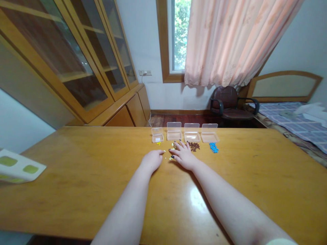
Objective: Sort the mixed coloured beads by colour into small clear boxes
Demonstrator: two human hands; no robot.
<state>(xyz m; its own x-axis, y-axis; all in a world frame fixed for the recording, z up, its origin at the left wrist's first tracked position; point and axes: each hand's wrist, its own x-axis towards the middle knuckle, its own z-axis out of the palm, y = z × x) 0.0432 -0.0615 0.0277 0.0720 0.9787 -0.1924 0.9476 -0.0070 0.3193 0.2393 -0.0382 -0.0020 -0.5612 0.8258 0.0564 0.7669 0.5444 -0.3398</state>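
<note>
My right hand (183, 156) lies spread over the table, fingers apart, above small pale yellow pieces (171, 158); it partly hides them. Just to its left, my left hand (152, 160) has its fingers curled together, with a tiny pale piece (165, 151) at the index fingertip; whatever sits inside is hidden. Beyond my right fingers is a pile of small brown pieces (194, 146). Blue pieces (214, 147) form another pile farther right. A few bright yellow pieces (158, 143) lie past my left hand.
Several clear plastic boxes with raised lids, among them a small one (157, 139) and a larger one (209, 137), line the far side of the wooden table (102, 183). A white holder with cutouts (22, 166) stands at the left. Behind are a chair (226, 102) and a bed (288, 119).
</note>
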